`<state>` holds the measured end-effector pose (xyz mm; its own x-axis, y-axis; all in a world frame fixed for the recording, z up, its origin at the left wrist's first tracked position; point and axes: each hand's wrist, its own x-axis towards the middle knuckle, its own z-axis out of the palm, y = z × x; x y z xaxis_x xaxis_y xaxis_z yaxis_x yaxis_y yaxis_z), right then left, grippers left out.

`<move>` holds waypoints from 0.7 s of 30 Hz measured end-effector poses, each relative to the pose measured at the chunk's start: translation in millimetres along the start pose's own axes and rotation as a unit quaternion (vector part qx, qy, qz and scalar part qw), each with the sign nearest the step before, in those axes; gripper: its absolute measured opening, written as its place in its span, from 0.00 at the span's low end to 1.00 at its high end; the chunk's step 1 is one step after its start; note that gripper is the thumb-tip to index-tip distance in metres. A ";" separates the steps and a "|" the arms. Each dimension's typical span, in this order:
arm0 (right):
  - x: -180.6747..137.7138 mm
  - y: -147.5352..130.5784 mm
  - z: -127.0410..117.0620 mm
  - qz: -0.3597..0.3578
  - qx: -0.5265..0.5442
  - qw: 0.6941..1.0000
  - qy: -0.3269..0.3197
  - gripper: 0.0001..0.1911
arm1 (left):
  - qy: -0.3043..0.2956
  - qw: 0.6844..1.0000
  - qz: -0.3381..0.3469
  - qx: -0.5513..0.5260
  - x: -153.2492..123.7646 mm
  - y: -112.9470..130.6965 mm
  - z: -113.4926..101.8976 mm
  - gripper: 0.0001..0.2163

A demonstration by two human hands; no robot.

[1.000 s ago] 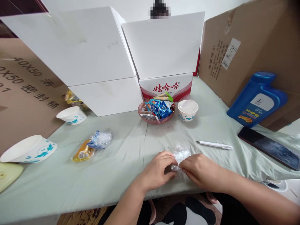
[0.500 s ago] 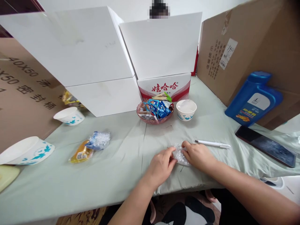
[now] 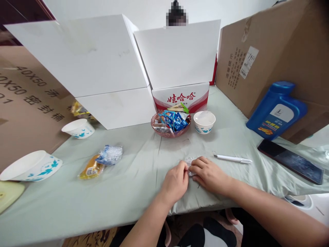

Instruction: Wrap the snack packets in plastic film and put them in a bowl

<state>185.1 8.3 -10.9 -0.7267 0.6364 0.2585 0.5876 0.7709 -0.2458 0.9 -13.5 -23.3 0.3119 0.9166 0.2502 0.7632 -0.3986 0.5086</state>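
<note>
A crumpled piece of clear plastic [image 3: 189,159] lies low on the table in front of me, mostly covered by my fingers. My left hand [image 3: 175,181] is closed, with thumb and forefinger pinched at its left edge. From the right, my right hand [image 3: 209,175] curls over the plastic, fingers bent and pressed together on it. Both hands nearly touch. Just beyond my right hand lies a white pen [image 3: 232,159]. Farther back are a pink glass bowl [image 3: 171,133] heaped with blue packets [image 3: 176,120] and a white paper bowl [image 3: 205,123] with blue leaves.
White boxes [image 3: 113,58] stand along the back, a person's head behind them. A blue bottle [image 3: 277,109] and a phone [image 3: 290,161] are at right. Left are a yellow packet [image 3: 92,168], a blue-and-clear packet [image 3: 110,155] and two paper bowls [image 3: 43,168]. Cardboard boxes [image 3: 257,68] flank both sides.
My right hand has moved slightly left and flattened over the plastic, covering more of it. My left fingers have closed into a tighter pinch. The view has shifted slightly.
</note>
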 end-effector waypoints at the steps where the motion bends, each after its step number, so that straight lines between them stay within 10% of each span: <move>1: 0.6 -0.7 -1.0 0.006 -0.006 1.000 -0.018 0.12 | 0.010 1.000 0.005 0.004 0.1 -0.7 -0.8 0.07; 7: -19.1 -16.9 -41.3 -0.111 0.124 0.965 -0.204 0.14 | 0.079 0.996 -0.010 0.038 5.3 -2.2 -21.3 0.07; 13: -40.8 -6.4 -80.1 -0.149 0.386 0.817 -0.402 0.13 | -0.096 0.985 0.088 0.112 73.2 19.7 -14.6 0.19; 17: -42.3 19.9 -97.3 -0.114 0.464 0.782 -0.400 0.18 | -0.151 0.973 0.085 0.150 123.9 28.2 21.6 0.24; 21: -49.0 45.3 -105.4 -0.120 0.517 0.783 -0.324 0.25 | -0.163 0.969 0.090 0.159 105.1 26.0 33.4 0.28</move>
<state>284.9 14.8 63.7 -0.9969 0.0713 -0.0334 0.0484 0.2202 -0.9743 72.4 73.5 -11.3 0.5795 0.8149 0.0111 0.7993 -0.5709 0.1874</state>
